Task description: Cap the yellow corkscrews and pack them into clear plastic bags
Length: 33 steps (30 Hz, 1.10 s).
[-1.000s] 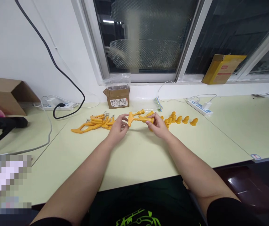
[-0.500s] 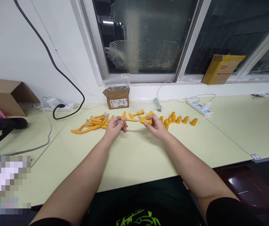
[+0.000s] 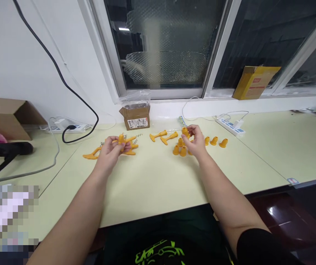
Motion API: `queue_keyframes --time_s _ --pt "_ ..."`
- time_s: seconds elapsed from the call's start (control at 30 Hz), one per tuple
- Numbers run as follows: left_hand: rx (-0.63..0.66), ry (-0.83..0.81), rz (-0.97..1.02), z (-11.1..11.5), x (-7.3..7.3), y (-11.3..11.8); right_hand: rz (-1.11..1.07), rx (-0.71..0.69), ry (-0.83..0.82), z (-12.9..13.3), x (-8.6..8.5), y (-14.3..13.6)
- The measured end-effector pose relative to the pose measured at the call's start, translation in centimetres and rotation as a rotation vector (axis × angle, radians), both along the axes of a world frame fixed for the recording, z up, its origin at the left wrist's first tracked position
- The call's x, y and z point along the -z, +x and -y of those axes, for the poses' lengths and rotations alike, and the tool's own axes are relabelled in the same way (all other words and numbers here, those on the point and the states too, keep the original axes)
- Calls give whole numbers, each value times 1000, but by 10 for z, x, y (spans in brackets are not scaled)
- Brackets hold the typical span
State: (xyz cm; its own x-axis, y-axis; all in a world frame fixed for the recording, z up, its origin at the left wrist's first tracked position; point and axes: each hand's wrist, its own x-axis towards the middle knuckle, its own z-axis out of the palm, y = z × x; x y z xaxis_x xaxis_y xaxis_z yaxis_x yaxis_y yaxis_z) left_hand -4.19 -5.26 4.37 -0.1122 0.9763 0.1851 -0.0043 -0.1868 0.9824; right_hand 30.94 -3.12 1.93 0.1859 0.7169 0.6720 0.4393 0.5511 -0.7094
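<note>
"How do you hold your arms (image 3: 75, 217)?"

"Both stretch forward over the worktop (image 3: 147, 180), well past its near edge."

"Left hand (image 3: 108, 151)?"

"I have it closed on a handle (image 3: 121, 140), shaft pointing right, by other handles (image 3: 91, 155) toward the far edge."

"Right hand (image 3: 196, 142)?"

"I'm pinching a cup (image 3: 185, 131) with it, near other cups (image 3: 183, 151). Two joined pieces (image 3: 170, 138) lie between my hands, nearer the far edge."

My left hand (image 3: 110, 151) hides part of the pile of yellow handles (image 3: 91, 156), and my right hand (image 3: 196, 142) blocks some yellow caps (image 3: 183, 151). The left edge crops the big carton (image 3: 0, 105), the box label (image 3: 138, 123) is too small to read, and coarse pixels blur the lower-left corner (image 3: 6, 217).
</note>
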Motion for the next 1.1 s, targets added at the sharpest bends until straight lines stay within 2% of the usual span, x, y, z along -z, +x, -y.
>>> queue_keyframes --time_s 0.07,0.17,0.23,0.3,0.43,0.5,0.6,0.77,0.9,1.0,1.1 --pt "-32 16 -157 20 7 -22 -114 22 -19 3 -7 23" --pt "-79 17 -495 55 20 -58 -171 52 -175 19 -6 62" --pt "-90 -23 -798 79 30 -80 -107 118 -267 36 3 84" --pt "-77 -61 -989 99 38 -95 -10 163 -371 57 16 100" --pt "-99 -78 -1144 120 52 -109 162 232 -569 90 44 118" --pt "-115 -43 -1173 120 58 -111 213 222 -613 99 57 122" --pt "-110 -2 -1217 108 62 -115 256 226 -601 104 71 124" --pt "-53 -16 -1298 73 61 -121 342 273 -615 99 75 123" --pt "1 -76 -1363 52 56 -122 432 318 -595 89 63 121" --pt "16 -88 -1390 42 55 -121 510 349 -427 77 45 114" --pt "8 -67 -1420 33 55 -119 590 292 -268 63 23 92"
